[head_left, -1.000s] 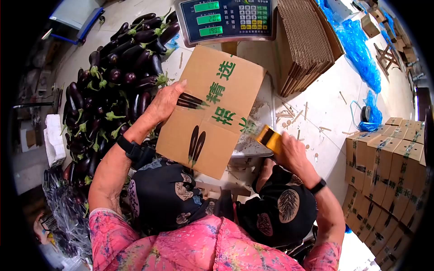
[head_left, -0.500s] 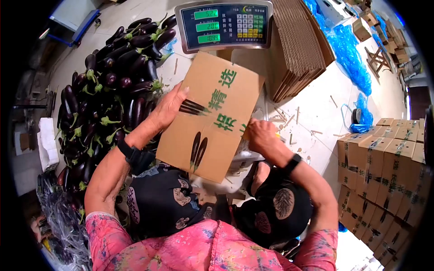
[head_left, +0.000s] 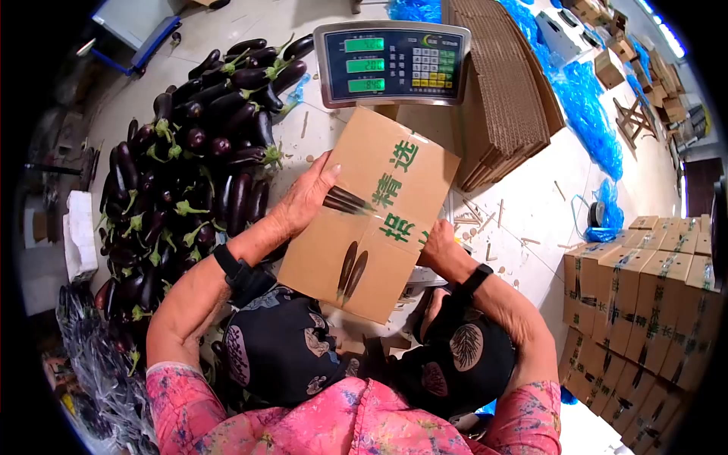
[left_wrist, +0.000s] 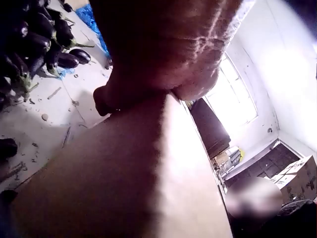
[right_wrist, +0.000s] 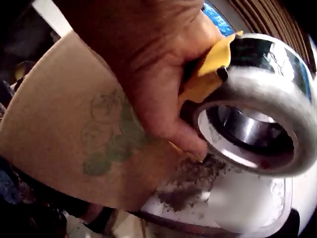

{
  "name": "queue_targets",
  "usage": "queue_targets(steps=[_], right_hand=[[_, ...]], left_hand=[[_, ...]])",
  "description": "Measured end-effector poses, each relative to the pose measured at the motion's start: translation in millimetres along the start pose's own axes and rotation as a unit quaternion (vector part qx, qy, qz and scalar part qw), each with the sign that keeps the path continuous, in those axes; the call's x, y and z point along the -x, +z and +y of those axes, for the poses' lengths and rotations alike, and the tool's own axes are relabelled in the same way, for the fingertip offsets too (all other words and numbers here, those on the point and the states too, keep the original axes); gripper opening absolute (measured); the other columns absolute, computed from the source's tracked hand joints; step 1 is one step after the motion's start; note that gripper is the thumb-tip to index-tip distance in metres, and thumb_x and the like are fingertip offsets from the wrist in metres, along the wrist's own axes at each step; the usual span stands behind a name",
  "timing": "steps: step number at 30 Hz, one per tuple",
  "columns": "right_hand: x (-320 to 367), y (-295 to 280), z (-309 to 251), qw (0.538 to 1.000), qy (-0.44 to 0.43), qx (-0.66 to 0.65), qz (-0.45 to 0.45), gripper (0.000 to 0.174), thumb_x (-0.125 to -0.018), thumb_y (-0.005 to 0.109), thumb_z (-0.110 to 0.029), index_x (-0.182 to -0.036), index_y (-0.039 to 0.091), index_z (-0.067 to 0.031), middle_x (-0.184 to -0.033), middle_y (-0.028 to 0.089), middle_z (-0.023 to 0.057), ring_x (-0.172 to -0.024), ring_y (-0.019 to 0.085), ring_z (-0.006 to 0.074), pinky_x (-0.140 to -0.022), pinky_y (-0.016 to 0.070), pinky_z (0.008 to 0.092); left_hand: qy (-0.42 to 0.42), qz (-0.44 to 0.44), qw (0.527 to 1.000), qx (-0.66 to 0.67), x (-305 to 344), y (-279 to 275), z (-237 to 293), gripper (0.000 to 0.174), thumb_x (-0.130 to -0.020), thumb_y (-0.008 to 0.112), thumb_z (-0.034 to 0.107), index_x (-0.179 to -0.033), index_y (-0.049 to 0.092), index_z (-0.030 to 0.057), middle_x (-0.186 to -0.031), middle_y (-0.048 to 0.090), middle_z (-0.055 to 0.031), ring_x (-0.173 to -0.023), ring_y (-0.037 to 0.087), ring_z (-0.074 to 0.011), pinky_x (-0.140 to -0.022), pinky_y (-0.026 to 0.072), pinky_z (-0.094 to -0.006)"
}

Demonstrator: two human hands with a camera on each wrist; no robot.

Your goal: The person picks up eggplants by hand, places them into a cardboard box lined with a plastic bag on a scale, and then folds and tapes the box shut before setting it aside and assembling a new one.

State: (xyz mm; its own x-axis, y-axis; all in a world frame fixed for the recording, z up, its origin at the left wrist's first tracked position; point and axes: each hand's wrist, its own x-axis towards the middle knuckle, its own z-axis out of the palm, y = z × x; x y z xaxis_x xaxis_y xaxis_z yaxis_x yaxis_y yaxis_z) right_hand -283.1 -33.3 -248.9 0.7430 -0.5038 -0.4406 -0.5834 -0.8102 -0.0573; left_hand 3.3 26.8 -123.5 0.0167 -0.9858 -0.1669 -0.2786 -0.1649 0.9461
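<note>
A brown cardboard box [head_left: 364, 235], printed with green characters and eggplants, stands tilted in front of the person. My left hand [head_left: 309, 199] grips its left edge, thumb on the printed face. Seen from the left wrist, that hand [left_wrist: 158, 59] lies over the box's edge. At the opposite edge, my right hand [head_left: 444, 249] holds a tape dispenser, mostly hidden there by hand and box. The right wrist view shows its yellow body [right_wrist: 210, 72] and wide tape roll [right_wrist: 297, 141] close to the carton, with the right hand [right_wrist: 148, 69] around the dispenser.
Behind the box stands a scale with a lit display [head_left: 394, 64]. Eggplants [head_left: 182, 197] are heaped on the floor at left. Flattened cartons [head_left: 508, 98] lean beside the scale, with blue plastic [head_left: 588, 121] beyond. Packed boxes [head_left: 637, 303] are stacked at right.
My right hand has brought the tape dispenser from out at the right, tape stretched, in against the box's right edge. The left hand keeps its grip. The scale readings differ.
</note>
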Motion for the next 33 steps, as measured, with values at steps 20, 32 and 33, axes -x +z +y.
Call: queue_targets(steps=[20,32,33], right_hand=[[252,-153,91,0.692,0.295,-0.644,0.140,0.064,-0.078,0.082,-0.037,-0.124,0.058,0.0000,-0.100,0.063,0.0026,-0.089,0.058,0.0131,-0.079,0.0464,0.0233],[148,-157,87,0.701,0.202,-0.683,0.000,0.049,-0.081,0.074,-0.034,-0.115,0.065,0.0003,-0.094,0.065,0.0009,-0.085,0.059,0.0111,-0.079,0.0467,0.0244],[144,-158,76,0.710,0.202,-0.674,0.008,0.052,-0.080,0.075,-0.037,-0.115,0.065,0.0004,-0.093,0.065,0.0010,-0.086,0.058,0.0120,-0.079,0.0456,0.0265]], left_hand=[[0.437,-0.243,0.803,-0.326,13,143,8,0.077,-0.083,0.072,0.042,-0.145,0.047,0.0022,-0.154,0.041,-0.0198,-0.143,0.035,-0.0404,-0.115,0.0276,-0.0555],[-0.446,-0.153,0.846,0.249,51,21,-157,0.049,-0.104,0.048,0.053,-0.097,0.050,0.0041,-0.083,0.053,-0.0049,-0.065,0.046,-0.0106,-0.055,0.0486,-0.0285],[-0.444,-0.250,0.769,0.386,56,18,-223,0.056,-0.104,0.046,0.056,-0.102,0.054,0.0011,-0.084,0.059,-0.0075,-0.069,0.055,-0.0134,-0.059,0.0516,-0.0285]])
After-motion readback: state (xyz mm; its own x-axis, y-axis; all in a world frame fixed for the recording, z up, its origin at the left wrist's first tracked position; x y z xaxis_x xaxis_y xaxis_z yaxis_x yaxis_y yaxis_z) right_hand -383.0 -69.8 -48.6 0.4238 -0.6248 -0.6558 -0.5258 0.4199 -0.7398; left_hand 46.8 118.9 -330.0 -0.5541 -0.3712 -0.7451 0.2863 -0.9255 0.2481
